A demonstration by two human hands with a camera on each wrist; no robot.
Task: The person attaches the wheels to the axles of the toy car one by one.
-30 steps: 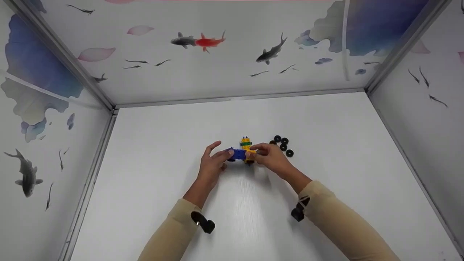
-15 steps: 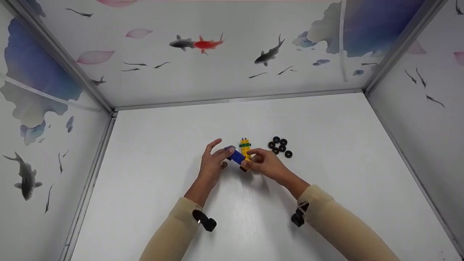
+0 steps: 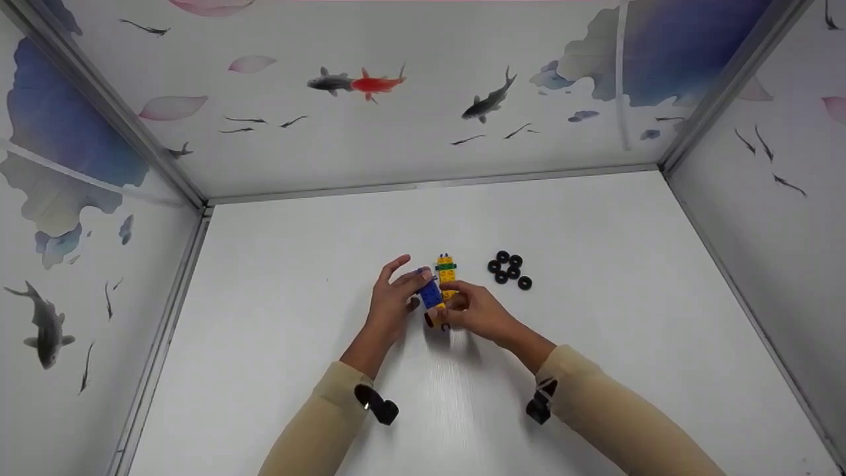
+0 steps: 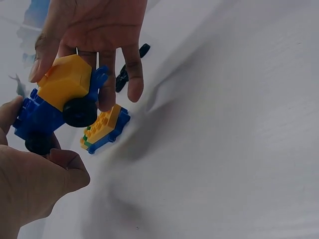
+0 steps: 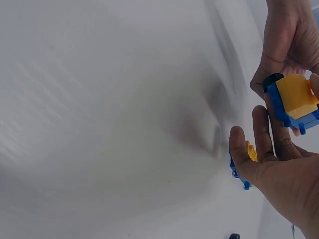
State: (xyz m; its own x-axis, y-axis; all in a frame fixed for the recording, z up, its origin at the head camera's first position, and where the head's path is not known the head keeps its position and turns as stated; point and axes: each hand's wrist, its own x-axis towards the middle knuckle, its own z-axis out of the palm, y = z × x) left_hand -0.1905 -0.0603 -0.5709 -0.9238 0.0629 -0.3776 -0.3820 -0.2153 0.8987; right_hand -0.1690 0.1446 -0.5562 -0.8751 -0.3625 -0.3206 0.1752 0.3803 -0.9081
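Observation:
A toy car of building blocks, with a blue base (image 3: 431,295), a yellow block (image 4: 66,82) and black wheels (image 4: 79,112), is held above the table between both hands. My left hand (image 3: 390,301) grips its blue end between thumb and fingers. At the yellow end my right hand (image 3: 484,311) pinches the block, its other fingers spread in the left wrist view. Bare blue pegs (image 5: 294,124) show along one side of the base in the right wrist view. Just beyond lies a second block piece, yellow on blue (image 3: 447,268) with a green strip, partly behind my right fingers.
Several loose black tyres (image 3: 509,267) lie grouped to the right of the second piece. White panels with painted fish (image 3: 489,102) enclose the white table (image 3: 297,264) at the back and both sides.
The toy car has swung from lying crosswise to pointing toward me, yellow end nearest. My right hand has moved nearer with that end; my left keeps its grip. The second piece and tyres stay put.

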